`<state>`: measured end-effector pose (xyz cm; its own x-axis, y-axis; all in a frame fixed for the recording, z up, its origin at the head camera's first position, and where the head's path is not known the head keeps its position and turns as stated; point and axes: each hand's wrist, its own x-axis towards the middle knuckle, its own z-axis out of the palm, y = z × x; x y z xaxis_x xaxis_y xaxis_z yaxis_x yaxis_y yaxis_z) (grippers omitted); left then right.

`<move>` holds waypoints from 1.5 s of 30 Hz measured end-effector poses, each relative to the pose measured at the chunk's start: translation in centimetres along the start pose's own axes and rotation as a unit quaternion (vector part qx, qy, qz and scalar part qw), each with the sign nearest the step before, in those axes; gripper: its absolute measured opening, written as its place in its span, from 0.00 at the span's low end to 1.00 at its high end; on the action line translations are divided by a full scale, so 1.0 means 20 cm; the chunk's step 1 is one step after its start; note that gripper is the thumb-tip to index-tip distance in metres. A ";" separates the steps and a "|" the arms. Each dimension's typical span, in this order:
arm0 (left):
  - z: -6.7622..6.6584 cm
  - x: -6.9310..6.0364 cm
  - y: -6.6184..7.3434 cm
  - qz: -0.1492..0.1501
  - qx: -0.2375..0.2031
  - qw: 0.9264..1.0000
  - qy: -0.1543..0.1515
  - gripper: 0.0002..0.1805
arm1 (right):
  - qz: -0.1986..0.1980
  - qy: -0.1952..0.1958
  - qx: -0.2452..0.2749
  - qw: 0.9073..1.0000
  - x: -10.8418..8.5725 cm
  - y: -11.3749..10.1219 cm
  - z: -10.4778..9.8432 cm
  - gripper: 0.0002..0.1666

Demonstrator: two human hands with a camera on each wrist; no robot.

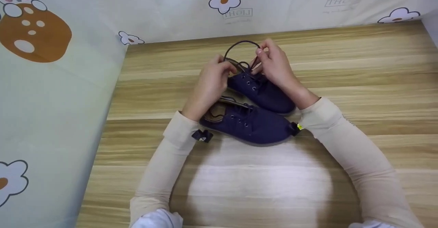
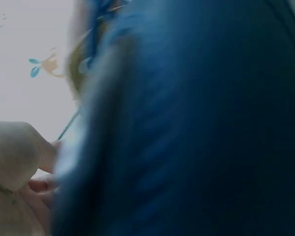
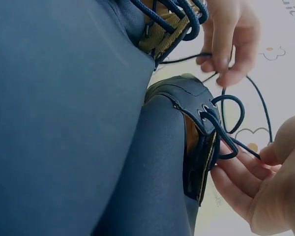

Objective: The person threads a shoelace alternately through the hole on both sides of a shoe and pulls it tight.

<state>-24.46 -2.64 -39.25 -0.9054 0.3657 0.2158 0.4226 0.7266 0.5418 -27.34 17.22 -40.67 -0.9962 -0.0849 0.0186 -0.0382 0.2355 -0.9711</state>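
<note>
Two navy lace-up shoes lie side by side, toes to the right: the far shoe (image 1: 270, 96) and the near shoe (image 1: 265, 127). Over the far shoe's opening, my left hand (image 1: 213, 79) pinches its dark shoelace (image 1: 243, 41). The right hand (image 1: 275, 65) pinches the same lace between thumb and finger, beside the eyelets. Between the hands the lace arcs upward. In the right wrist view, the right hand (image 3: 275, 184) has its other fingers against the shoe tongue, while the left hand (image 3: 234, 42) holds lace above. A blurred shoe (image 2: 187, 123) hides most of the left wrist view.
Both shoes stand on a wood-grain surface (image 1: 260, 187). A pale patterned sheet (image 1: 178, 12) with flowers rises behind and along the left side. The near shoe, its lace threaded, lies between my forearms. Small dark wrist cameras (image 1: 202, 135) sit at the cuffs.
</note>
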 end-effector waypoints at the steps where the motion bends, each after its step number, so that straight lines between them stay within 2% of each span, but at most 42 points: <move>1: 0.02 0.01 0.00 0.006 0.011 1.000 -0.007 0.11 | 0.002 0.001 -0.003 1.000 0.00 0.00 0.00 0.06; 6: 0.03 0.03 0.00 0.020 0.050 0.997 -0.057 0.12 | -0.005 0.006 0.006 1.000 0.00 -0.02 -0.01 0.05; 10: 0.01 0.03 0.00 0.016 0.030 0.996 -0.083 0.12 | -0.019 0.007 -0.003 1.000 0.00 -0.02 -0.03 0.03; 12: 0.00 0.02 0.00 0.014 0.014 0.996 -0.083 0.10 | -0.021 -0.015 -0.031 0.999 0.00 -0.02 -0.04 0.02; 14: -0.01 0.02 -0.01 0.015 0.001 0.997 -0.082 0.07 | -0.022 -0.059 -0.064 0.996 -0.01 -0.01 -0.05 0.10; 17: -0.03 0.01 -0.01 0.019 -0.014 0.996 -0.086 0.06 | -0.039 -0.116 -0.123 0.985 -0.02 -0.01 -0.04 0.22; 19: -0.05 0.00 -0.02 0.015 -0.022 0.995 -0.096 0.05 | -0.055 -0.127 -0.153 0.979 -0.03 0.00 -0.04 0.26; 24: -0.08 0.01 -0.03 -0.004 -0.043 0.991 -0.127 0.05 | -0.089 -0.081 -0.187 0.975 -0.03 0.00 -0.04 0.21; 27: -0.08 0.01 -0.03 -0.014 -0.049 0.991 -0.128 0.06 | -0.094 -0.057 -0.192 0.975 -0.03 0.00 -0.05 0.21; 30: -0.07 0.02 -0.03 -0.030 -0.052 0.993 -0.103 0.09 | -0.095 -0.049 -0.197 0.975 -0.03 0.00 -0.05 0.23; 32: -0.06 0.02 -0.03 -0.044 -0.054 0.995 -0.072 0.10 | -0.097 -0.048 -0.196 0.975 -0.02 0.01 -0.05 0.24; 35: -0.05 0.03 -0.02 -0.060 -0.061 0.996 -0.004 0.10 | -0.103 -0.057 -0.186 0.975 -0.03 0.01 -0.04 0.24; 37: -0.05 0.04 -0.01 -0.065 -0.088 0.993 0.043 0.09 | -0.106 -0.068 -0.172 0.977 -0.03 0.01 -0.04 0.23; 39: -0.05 0.05 0.00 -0.059 -0.130 0.986 0.086 0.09 | -0.110 -0.076 -0.156 0.979 -0.03 0.02 -0.03 0.23; 41: -0.06 0.05 0.00 -0.043 -0.180 0.975 0.122 0.08 | -0.119 -0.078 -0.148 0.979 -0.04 0.02 -0.02 0.23; 45: -0.07 0.07 0.02 -0.015 -0.262 0.951 0.162 0.10 | -0.139 -0.082 -0.132 0.978 -0.05 0.01 -0.01 0.24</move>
<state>-25.56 -2.70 -37.64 -0.9175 0.0893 0.3876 0.3953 0.3121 0.8639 -26.46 17.49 -40.85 -0.9196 -0.3296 0.2137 -0.3459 0.4216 -0.8382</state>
